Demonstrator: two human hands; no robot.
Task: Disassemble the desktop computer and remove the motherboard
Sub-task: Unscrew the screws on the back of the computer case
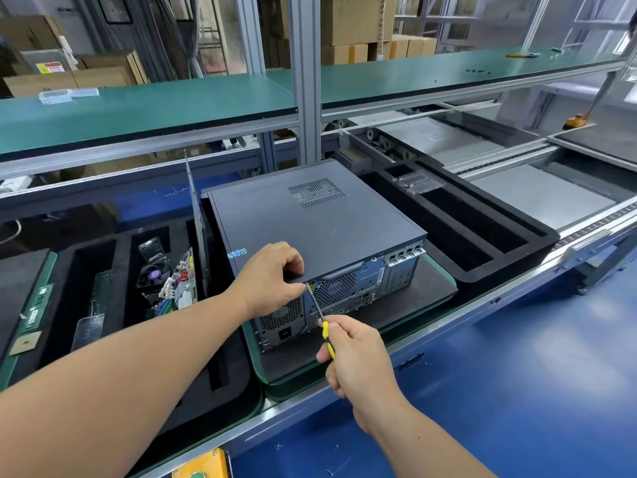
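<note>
A dark grey desktop computer case [310, 222] lies flat on a green-edged black pallet [437, 288], its rear panel with fans and ports facing me. My left hand [272, 277] rests on the near top edge of the case, fingers curled, thumb and fingertip at the shaft tip by the rear corner. My right hand [355, 353] grips a yellow-and-black handled screwdriver [322, 319], whose shaft points up-left to the top rear edge of the case. The side cover is closed; the motherboard inside is hidden.
A black foam tray [103, 305] on the left holds a circuit board [179, 288], a fan and memory sticks. Another black foam tray [465, 229] with long slots lies on the right. Conveyor rails, a blue floor and a green shelf [172, 101] surround the work area.
</note>
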